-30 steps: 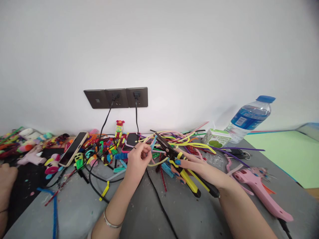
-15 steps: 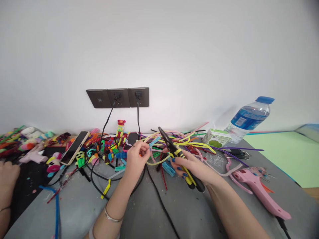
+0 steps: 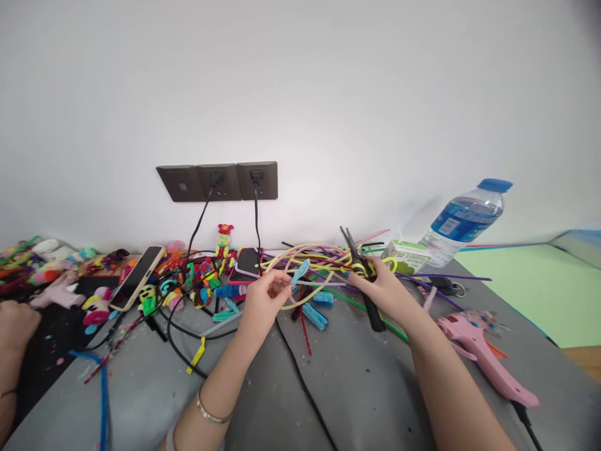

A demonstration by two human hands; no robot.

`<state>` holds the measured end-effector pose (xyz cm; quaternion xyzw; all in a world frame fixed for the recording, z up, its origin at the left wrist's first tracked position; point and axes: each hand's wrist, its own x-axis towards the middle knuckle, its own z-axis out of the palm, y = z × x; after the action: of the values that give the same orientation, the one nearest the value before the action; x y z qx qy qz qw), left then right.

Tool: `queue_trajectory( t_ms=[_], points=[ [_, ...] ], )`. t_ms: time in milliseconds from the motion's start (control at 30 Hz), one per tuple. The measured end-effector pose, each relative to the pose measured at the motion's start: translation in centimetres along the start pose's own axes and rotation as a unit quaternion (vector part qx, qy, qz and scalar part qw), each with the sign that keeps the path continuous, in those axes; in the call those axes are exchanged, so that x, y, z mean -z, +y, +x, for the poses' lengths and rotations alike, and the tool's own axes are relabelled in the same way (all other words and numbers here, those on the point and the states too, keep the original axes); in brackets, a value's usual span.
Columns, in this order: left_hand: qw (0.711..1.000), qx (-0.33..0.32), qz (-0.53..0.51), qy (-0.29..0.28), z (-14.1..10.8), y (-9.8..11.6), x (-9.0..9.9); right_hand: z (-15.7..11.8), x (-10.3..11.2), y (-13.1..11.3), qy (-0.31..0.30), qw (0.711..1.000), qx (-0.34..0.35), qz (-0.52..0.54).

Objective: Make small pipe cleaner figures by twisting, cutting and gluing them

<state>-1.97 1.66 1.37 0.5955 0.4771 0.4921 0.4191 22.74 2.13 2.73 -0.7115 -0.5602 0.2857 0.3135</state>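
Table: grey, strewn with coloured fuzzy stems.
Water bottle: blue-capped, near the wall, to the right of my pliers.
Glue gun: pink, lying beyond my right forearm.
Pliers: black and yellow, my right fingers closed on the handles, tips upward and slightly parted, apart from the loop.
Blue bundles: two, on the table between my hands.
Blue loop: pinched by my left fingers, tilted upward.
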Motion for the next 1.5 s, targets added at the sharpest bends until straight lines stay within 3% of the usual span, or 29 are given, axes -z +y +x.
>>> queue_trajectory(
  t_ms=[167,300,467,733,933,1067,1167,1267,1333,1500],
  points=[
    [0.999,0.000,0.052,-0.012,0.0,-0.1,-0.2,-0.4,-2.2,-0.3,0.009,0.970,0.003,-0.244],
    [0.999,0.003,0.049,-0.014,0.0,-0.3,-0.3,-1.0,-2.9,-0.9,0.045,0.949,0.013,-0.313],
    [0.999,0.006,0.033,-0.020,0.0,-0.2,-0.3,-1.1,-2.3,-0.5,0.103,0.944,0.064,-0.307],
    [0.988,-0.016,0.154,0.009,0.1,-0.9,0.1,-0.3,-1.8,1.2,0.159,0.942,0.127,-0.266],
    [0.985,-0.044,0.162,0.030,0.1,-0.8,0.2,-0.4,-0.5,0.1,0.222,0.953,0.160,-0.128],
    [0.985,-0.076,0.150,0.022,-0.1,-0.3,0.1,-0.5,-0.6,-1.1,0.138,0.971,0.189,0.057],
    [0.978,-0.125,0.167,-0.003,-0.4,0.0,-0.2,-0.9,-2.0,-1.8,0.030,0.957,0.225,0.181],
    [0.968,-0.163,0.187,-0.023,-0.7,0.2,-0.6,-1.5,-3.7,-2.4,-0.054,0.945,0.256,0.195],
    [0.965,-0.173,0.195,-0.027,-0.9,0.3,-0.7,-1.8,-4.4,-2.7,-0.072,0.945,0.269,0.171],
    [0.964,-0.180,0.192,-0.032,-0.9,0.3,-0.7,-1.7,-4.4,-2.7,-0.044,0.944,0.297,0.134]
  ],
)
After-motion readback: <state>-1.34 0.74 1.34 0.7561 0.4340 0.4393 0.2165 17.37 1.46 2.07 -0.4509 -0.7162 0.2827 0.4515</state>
